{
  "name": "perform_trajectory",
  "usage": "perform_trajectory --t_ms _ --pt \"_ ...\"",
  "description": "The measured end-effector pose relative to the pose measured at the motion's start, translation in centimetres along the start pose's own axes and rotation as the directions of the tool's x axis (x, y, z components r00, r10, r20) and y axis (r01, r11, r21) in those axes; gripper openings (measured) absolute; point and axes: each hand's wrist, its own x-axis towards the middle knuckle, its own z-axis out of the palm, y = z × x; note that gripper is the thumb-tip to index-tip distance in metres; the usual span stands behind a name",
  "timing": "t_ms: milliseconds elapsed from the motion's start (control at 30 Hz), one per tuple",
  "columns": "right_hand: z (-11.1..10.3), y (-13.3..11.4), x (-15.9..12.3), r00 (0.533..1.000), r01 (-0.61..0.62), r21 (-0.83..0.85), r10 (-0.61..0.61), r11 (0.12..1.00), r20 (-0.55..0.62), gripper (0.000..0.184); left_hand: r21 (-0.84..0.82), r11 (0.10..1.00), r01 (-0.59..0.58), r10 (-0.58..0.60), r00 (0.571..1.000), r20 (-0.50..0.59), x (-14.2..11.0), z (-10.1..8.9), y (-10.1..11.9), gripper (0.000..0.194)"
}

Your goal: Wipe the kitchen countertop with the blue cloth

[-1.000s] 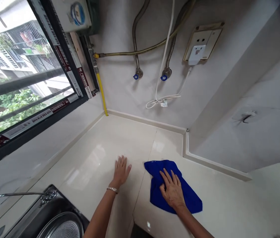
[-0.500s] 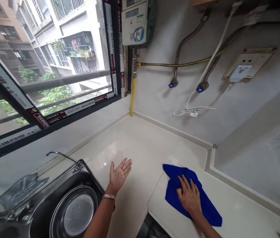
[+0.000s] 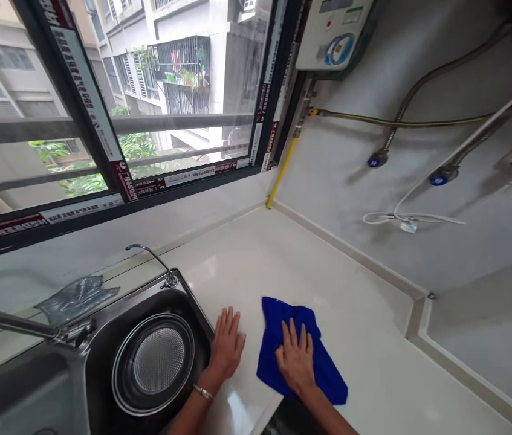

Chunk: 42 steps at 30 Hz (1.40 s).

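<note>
Cloth of deep-blue fabric (image 3: 323,371) lies on glossy cream countertop (image 3: 246,260), right of steel double sink (image 3: 133,300). Bare right hand (image 3: 298,365) palm-down on it, fingers slightly spread. Bare left hand (image 3: 226,351) at sink's right edge, thumb apart, fingers nearly together; countertop contact unclear.

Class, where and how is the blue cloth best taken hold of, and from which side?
Pinch the blue cloth by its near right corner, probably best from the right and slightly above. The cloth lies thin and spread on the countertop, so a corner should pinch more easily than the middle, where the right hand rests; that corner sticks out past the hand.
</note>
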Motion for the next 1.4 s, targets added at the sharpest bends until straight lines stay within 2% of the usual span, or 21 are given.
perform_trajectory --t_ms 67,133,200,333,500,600,733,833,1033,1233,1400 --pt "-0.7 -2.4 0.1 0.995 0.085 0.031 -0.087 0.996 0.051 0.086 0.259 0.966 -0.016 0.032 0.998 -0.058 -1.8 0.9 -0.7 0.062" --pt "-1.6 -4.1 -0.3 0.982 0.163 0.06 -0.168 0.985 0.088 0.086 0.516 0.856 0.007 0.074 0.988 -0.136 -3.7 1.8 -1.3 0.063" --pt "-2.3 -5.2 -0.9 0.96 0.243 0.087 -0.252 0.966 0.119 0.085 0.644 0.764 0.036 0.111 0.976 -0.187 -5.7 2.6 -1.8 0.064" --pt "-2.7 -6.0 -1.3 0.899 0.4 0.131 -0.416 0.907 0.138 0.082 0.697 0.716 0.04 0.111 0.979 -0.171 -8.9 3.5 -2.2 0.069" --pt "-1.5 -6.5 0.7 0.808 0.567 0.154 -0.583 0.809 0.086 0.083 0.702 0.704 0.105 0.067 0.975 -0.213 -9.9 4.3 -3.4 0.073" --pt "-1.4 -6.9 2.5 0.769 0.605 0.175 -0.627 0.777 0.126 0.083 0.703 0.7 0.123 0.058 0.972 -0.228 -9.8 4.9 -4.0 0.077" --pt "-2.1 -7.9 4.8 0.726 0.62 0.217 -0.656 0.754 0.205 0.084 0.712 0.696 0.092 0.093 0.972 -0.216 -9.8 5.5 -4.3 0.079" --pt "-2.4 -8.7 6.6 0.704 0.614 0.249 -0.662 0.749 0.258 0.087 0.712 0.693 0.117 0.121 0.954 -0.275 -9.8 5.7 -4.6 0.078" --pt "-1.4 -10.0 9.6 0.702 0.597 0.265 -0.653 0.757 0.284 0.085 0.696 0.706 0.13 0.105 0.953 -0.285 -9.2 5.5 -4.1 0.079" --pt "0.5 -11.2 11.4 0.77 0.548 0.25 -0.599 0.798 0.223 0.077 0.696 0.699 0.164 0.109 0.937 -0.331 -9.0 5.6 -4.0 0.079" --pt "1.4 -11.4 10.6 0.81 0.518 0.255 -0.564 0.816 0.159 0.072 0.666 0.73 0.155 0.146 0.916 -0.373 -8.5 5.8 -5.6 0.085"
